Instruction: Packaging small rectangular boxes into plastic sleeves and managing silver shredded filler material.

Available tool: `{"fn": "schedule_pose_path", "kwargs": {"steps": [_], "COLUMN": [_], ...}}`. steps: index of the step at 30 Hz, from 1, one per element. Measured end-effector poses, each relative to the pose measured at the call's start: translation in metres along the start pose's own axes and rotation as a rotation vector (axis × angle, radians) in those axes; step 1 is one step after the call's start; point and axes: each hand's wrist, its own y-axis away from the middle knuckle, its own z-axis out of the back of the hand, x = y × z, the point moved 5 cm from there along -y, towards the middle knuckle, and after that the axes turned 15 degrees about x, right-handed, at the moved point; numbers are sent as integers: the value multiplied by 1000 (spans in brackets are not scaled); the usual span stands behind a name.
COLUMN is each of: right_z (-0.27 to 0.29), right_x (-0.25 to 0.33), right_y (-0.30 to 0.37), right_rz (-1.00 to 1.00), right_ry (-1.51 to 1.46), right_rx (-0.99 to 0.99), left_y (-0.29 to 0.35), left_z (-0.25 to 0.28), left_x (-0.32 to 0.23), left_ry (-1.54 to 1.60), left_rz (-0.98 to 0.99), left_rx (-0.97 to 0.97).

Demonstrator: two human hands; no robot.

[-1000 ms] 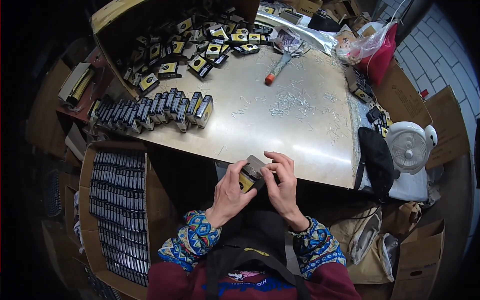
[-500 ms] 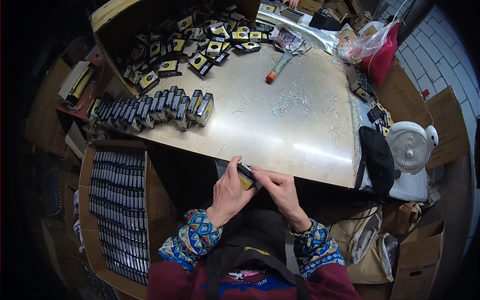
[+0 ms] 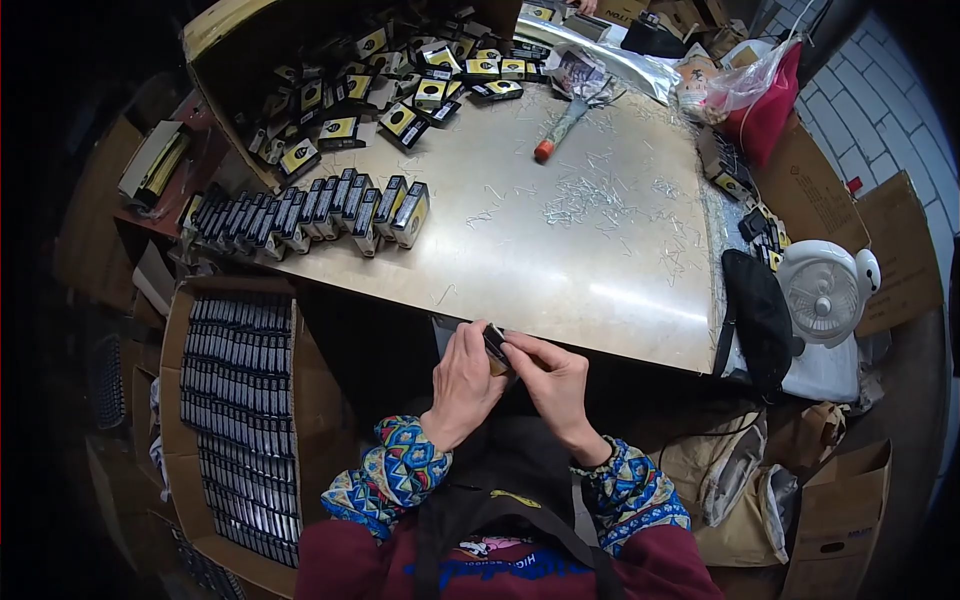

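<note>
While the left hand [image 3: 463,385] wraps its fingers around a small box [image 3: 494,345], the right hand [image 3: 553,385] pinches the top right part of it with its thumb and pointing finger. Both hands have hold of the box, which is black and yellow, and the fingers cover a lot of it. The box is up in front of the person's chest, just beside the near edge of the table [image 3: 480,275]. Bright patterned sleeves [image 3: 390,470] go around both lower arms. On the left side of the table, a row of boxes [image 3: 325,208] stands up, with the boxes close side by side. Behind that row, a messy pile of boxes [image 3: 400,122] lies in and in front of a big carton [image 3: 215,35] that is open toward the table. Lots of thin, shiny bent wires [image 3: 585,203] are spread over the right half of the table. A tool with an orange end [image 3: 545,149] lies behind them. At the right side sit a black pouch [image 3: 752,310] and a white fan [image 3: 822,290], near each other, and farther back there is a red bag [image 3: 770,115]. Down low on the left, an open carton [image 3: 174,390] is filled with neat lines of dark boxes [image 3: 240,420]. At the far top edge, part of another person's hand [image 3: 587,6] shows.
</note>
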Motion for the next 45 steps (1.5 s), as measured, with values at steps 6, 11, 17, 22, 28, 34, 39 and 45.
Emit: {"fn": "schedule_pose_path", "kwargs": {"steps": [6,11,17,22,28,34,39,45], "right_z": [-18,-5,6,9,11,3,52,69], "right_x": [39,31,33,27,44,40,40,21], "right_y": [12,9,-1,-8,-7,-9,-31,-54], "right_rz": [568,640,366,192,388,426,324,406], "right_ry": [651,648,301,99,462,538,569,478], "right_rx": [-25,33,164,188,262,286,83,-70], "left_y": [-2,-4,-9,-9,-5,-12,-23,-67], "left_z": [-4,-4,15,12,7,3,15,12], "left_x": [13,4,-10,-7,-6,-2,-23,8], "left_ry": [210,211,118,66,77,142,86,91], "left_rz": [99,70,-67,-130,-117,5,-65,-183], "left_rx": [8,-31,-115,-135,-143,-74,-9,-142]}}
